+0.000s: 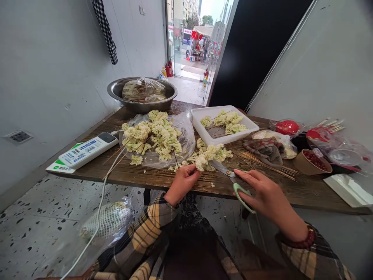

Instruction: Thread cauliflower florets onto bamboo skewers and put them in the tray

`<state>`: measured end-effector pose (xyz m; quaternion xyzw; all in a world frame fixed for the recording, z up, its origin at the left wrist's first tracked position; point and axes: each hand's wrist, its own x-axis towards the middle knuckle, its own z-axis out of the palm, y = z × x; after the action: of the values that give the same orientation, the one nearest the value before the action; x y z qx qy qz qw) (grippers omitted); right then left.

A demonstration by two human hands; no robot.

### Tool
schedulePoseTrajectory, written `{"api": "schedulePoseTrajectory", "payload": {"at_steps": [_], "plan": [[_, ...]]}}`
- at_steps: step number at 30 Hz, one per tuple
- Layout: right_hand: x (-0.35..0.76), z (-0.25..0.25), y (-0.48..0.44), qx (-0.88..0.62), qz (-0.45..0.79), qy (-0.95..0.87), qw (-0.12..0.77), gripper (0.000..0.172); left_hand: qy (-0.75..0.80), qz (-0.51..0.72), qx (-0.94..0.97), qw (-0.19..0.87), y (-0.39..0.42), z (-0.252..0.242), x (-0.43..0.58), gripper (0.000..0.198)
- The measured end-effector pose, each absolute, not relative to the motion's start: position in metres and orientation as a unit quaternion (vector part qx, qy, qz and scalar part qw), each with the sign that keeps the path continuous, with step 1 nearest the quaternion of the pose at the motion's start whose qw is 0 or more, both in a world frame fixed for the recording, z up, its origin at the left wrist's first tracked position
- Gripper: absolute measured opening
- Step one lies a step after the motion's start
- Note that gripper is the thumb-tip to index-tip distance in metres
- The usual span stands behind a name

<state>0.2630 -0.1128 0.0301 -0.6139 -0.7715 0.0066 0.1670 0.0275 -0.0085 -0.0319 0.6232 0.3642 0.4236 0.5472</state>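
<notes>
Holding green-handled scissors (pixel 229 172), the right hand (pixel 264 192) pointed their blades (pixel 218 166) leftward at the cauliflower floret (pixel 201 161) pinched by the left hand (pixel 184 182).

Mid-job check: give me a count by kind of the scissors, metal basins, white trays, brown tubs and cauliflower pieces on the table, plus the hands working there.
Green-handled scissors: 1
Metal basin: 1
White tray: 1
Brown tub: 1
Hands, left and right: 2
Cauliflower pieces: too heaped to count
Total, cauliflower aside: 6
</notes>
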Motion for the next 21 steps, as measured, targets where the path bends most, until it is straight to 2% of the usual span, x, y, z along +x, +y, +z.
{"api": "schedulePoseTrajectory", "payload": {"at_steps": [5, 9, 11, 16, 21], "plan": [[0.269, 0.035, -0.111, -0.611, 0.019, -0.778, 0.144, 0.05, 0.362, 0.372, 0.661, 0.541, -0.006, -0.032, 0.025, 0.029], [0.268, 0.037, -0.112, -0.623, -0.016, -0.773, 0.116, 0.05, 0.372, 0.381, 0.67, 0.518, -0.007, -0.033, 0.028, 0.03], [0.267, 0.036, -0.113, -0.629, -0.001, -0.766, 0.13, 0.049, 0.367, 0.394, 0.665, 0.518, -0.007, -0.033, 0.029, 0.028], [0.27, 0.033, -0.113, -0.627, 0.145, -0.737, 0.209, 0.046, 0.362, 0.412, 0.66, 0.513, -0.008, -0.037, 0.03, 0.024], [0.277, 0.021, -0.128, -0.667, 0.326, -0.623, 0.245, 0.05, 0.389, 0.443, 0.651, 0.478, -0.009, -0.042, 0.032, 0.022]]}}
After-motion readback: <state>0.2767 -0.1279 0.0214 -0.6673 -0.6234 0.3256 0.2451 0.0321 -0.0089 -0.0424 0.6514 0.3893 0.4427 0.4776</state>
